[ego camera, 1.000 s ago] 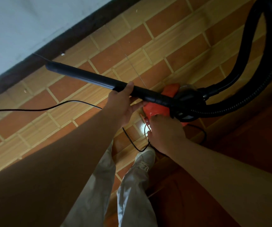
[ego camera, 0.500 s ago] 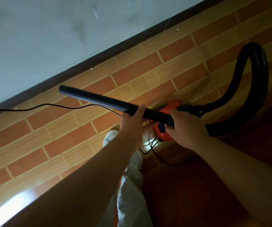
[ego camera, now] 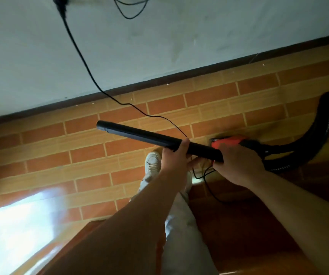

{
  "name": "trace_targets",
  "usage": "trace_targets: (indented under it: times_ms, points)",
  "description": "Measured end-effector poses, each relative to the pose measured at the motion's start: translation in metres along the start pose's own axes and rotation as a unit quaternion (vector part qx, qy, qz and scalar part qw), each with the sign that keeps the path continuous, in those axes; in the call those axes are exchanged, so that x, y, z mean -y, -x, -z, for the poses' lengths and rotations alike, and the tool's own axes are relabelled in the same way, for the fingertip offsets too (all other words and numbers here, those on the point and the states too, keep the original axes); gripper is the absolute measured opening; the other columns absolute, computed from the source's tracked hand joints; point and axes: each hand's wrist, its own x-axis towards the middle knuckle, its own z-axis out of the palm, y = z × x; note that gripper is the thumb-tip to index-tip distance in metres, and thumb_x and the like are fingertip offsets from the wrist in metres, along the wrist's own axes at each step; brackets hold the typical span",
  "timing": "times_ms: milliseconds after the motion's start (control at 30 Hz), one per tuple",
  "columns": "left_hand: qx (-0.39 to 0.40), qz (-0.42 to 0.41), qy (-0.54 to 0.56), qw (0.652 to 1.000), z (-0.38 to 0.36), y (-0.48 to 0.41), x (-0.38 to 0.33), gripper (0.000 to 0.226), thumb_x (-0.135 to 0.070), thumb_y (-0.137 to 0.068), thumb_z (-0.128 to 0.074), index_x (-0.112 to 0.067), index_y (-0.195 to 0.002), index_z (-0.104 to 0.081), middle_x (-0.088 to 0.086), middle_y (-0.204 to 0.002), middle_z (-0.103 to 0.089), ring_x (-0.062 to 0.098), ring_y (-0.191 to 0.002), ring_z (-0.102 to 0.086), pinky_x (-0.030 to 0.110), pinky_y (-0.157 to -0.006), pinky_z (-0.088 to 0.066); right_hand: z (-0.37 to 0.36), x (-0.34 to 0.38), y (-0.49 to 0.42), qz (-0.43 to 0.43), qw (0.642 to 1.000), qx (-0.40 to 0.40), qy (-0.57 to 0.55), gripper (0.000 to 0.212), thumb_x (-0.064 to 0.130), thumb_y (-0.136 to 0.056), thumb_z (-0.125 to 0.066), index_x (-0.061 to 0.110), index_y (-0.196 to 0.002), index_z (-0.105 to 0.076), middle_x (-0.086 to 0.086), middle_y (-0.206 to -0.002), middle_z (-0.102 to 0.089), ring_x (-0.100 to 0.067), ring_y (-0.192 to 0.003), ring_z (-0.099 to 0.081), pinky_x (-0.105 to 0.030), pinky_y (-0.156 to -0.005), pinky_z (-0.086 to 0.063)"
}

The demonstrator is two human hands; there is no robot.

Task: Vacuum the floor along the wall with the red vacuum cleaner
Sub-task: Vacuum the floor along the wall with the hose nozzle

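1. Brick-patterned floor [ego camera: 60, 155] meets a pale wall [ego camera: 159, 46] at a dark skirting board [ego camera: 179, 75].
2. The red vacuum cleaner [ego camera: 227, 141] is held above the floor, near the skirting, its black tube [ego camera: 139, 134] pointing left.
3. The left hand [ego camera: 174, 161] grips the tube at mid-length, thumb over the top.
4. The right hand [ego camera: 237, 165] is closed round the tube's rear end, beside the red body.
5. A black hose [ego camera: 322, 124] curves away to the right.
6. A black cord [ego camera: 84, 58] runs down the wall to the cleaner.
7. A white shoe [ego camera: 152, 162] stands below the tube.
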Motion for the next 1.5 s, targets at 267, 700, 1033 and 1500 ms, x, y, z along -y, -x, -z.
trace_targets:
  times_ms: [267, 700, 1033, 1500]
  points:
    - [-0.021, -0.022, 0.043, 0.999, 0.058, 0.002, -0.054, 0.032, -0.015, -0.099, -0.062, -0.004, -0.127, -0.051, 0.021, -0.123, -0.065, 0.031, -0.108, -0.07, 0.053, -0.084, -0.061, 0.005, 0.079, -0.022, 0.037, 0.999, 0.019, 0.018, 0.026, 0.038, -0.098, -0.058, 0.018, -0.114, -0.054, 0.003, -0.082, -0.055, -0.016, -0.069, -0.058, -0.029, -0.053, -0.04]
    - [-0.049, -0.051, 0.088, 0.994, 0.197, -0.024, -0.103, 0.031, -0.023, -0.102, -0.058, -0.008, -0.128, -0.049, 0.02, -0.124, -0.063, 0.03, -0.11, -0.069, 0.051, -0.085, -0.061, -0.041, 0.226, -0.06, 0.109, 0.992, 0.039, 0.046, 0.036, 0.045, -0.102, -0.054, 0.017, -0.124, -0.05, 0.003, -0.091, -0.053, -0.018, -0.074, -0.056, -0.03, -0.058, -0.038]
    - [-0.039, -0.043, 0.102, 0.993, 0.309, -0.049, -0.154, 0.031, -0.026, -0.108, -0.043, -0.006, -0.13, -0.05, 0.02, -0.123, -0.064, 0.03, -0.111, -0.068, 0.053, -0.087, -0.061, -0.075, 0.349, -0.086, 0.086, 0.992, 0.097, 0.0, 0.042, 0.057, -0.105, -0.04, 0.019, -0.122, -0.048, 0.003, -0.082, -0.059, -0.011, -0.064, -0.057, -0.028, -0.05, -0.033]
    - [-0.106, -0.029, 0.15, 0.982, 0.398, -0.121, -0.199, 0.027, -0.022, -0.108, -0.041, -0.004, -0.12, -0.057, 0.019, -0.112, -0.064, 0.032, -0.103, -0.067, 0.049, -0.082, -0.062, -0.137, 0.442, -0.167, 0.064, 0.967, 0.214, -0.122, 0.047, 0.062, -0.102, -0.042, 0.017, -0.116, -0.048, -0.007, -0.088, -0.068, -0.022, -0.068, -0.068, -0.041, -0.061, -0.057]
